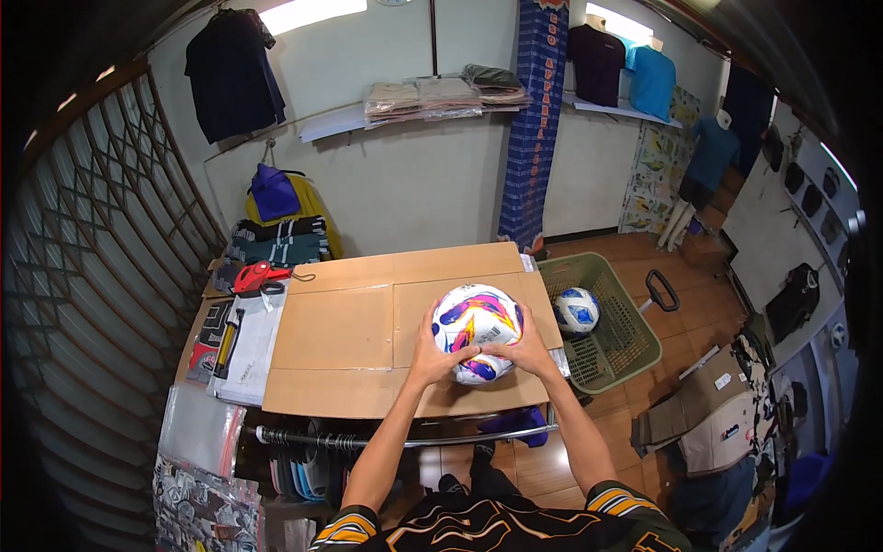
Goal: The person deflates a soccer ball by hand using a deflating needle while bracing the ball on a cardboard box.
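Note:
A white soccer ball (478, 329) with purple, pink and orange markings is held between my two hands, over the right part of the flattened cardboard (340, 327) on the table. My left hand (437, 348) wraps its left side, and my right hand (521, 345) wraps its right side. Both thumbs meet on the face turned toward me, just below a small barcode label. The ball's underside is hidden.
Right of the table, a green plastic basket (635, 354) holds a white and blue ball (577, 311). A red tape dispenser (260, 276) and a yellow-black hand pump (228, 342) lie at the left. A metal clothes rail (405, 442) runs along the front edge.

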`<action>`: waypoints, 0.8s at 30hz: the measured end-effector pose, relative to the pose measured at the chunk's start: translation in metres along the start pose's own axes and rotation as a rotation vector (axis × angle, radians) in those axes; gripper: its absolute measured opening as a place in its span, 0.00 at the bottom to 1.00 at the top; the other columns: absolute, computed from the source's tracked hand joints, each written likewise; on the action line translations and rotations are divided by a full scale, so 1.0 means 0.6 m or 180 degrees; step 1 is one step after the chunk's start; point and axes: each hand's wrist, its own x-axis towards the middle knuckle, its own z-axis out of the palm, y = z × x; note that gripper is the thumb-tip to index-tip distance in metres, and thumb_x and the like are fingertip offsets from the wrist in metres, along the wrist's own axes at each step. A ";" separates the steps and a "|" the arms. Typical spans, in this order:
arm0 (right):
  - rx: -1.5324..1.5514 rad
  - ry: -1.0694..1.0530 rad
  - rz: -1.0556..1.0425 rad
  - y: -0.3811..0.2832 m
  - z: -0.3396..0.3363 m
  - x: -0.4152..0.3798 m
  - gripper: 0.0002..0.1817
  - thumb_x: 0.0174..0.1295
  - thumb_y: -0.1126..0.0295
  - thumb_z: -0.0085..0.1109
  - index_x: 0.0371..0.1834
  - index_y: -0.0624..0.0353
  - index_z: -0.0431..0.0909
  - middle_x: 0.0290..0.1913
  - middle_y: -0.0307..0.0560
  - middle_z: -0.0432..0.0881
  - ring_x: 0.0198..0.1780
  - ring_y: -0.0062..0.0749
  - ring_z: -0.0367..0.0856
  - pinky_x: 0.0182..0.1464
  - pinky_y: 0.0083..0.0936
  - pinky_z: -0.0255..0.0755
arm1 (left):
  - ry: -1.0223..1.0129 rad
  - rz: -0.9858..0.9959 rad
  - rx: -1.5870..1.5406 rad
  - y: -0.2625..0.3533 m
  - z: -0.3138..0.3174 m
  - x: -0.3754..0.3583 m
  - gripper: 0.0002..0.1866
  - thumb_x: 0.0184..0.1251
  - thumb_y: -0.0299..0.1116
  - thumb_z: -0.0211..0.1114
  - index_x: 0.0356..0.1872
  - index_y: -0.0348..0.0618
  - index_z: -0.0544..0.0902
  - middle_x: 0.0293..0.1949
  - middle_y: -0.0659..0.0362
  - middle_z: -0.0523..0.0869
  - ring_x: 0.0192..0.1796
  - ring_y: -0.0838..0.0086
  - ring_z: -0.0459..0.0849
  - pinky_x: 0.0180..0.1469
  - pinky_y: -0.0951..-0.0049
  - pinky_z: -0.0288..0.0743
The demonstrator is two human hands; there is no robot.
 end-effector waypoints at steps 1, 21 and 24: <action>-0.0006 0.0003 -0.0011 0.000 0.000 0.000 0.62 0.41 0.60 0.90 0.75 0.70 0.54 0.67 0.59 0.68 0.70 0.42 0.70 0.72 0.38 0.68 | -0.0008 -0.0029 -0.0037 0.000 0.000 0.000 0.65 0.38 0.47 0.90 0.77 0.33 0.59 0.70 0.38 0.70 0.72 0.52 0.73 0.74 0.56 0.68; -0.0005 0.0027 -0.0055 -0.001 0.005 0.002 0.61 0.41 0.62 0.90 0.74 0.71 0.55 0.67 0.59 0.71 0.69 0.41 0.73 0.71 0.38 0.70 | 0.0012 -0.0017 -0.0153 -0.005 0.000 -0.003 0.64 0.40 0.42 0.89 0.78 0.33 0.58 0.71 0.39 0.69 0.72 0.55 0.74 0.74 0.58 0.69; 0.0010 0.0024 -0.0063 -0.003 0.005 0.002 0.61 0.41 0.61 0.90 0.74 0.71 0.56 0.67 0.59 0.71 0.69 0.41 0.73 0.71 0.38 0.70 | 0.0009 -0.0053 -0.0184 0.002 0.000 -0.005 0.64 0.40 0.42 0.89 0.78 0.34 0.58 0.71 0.40 0.69 0.71 0.56 0.74 0.74 0.59 0.69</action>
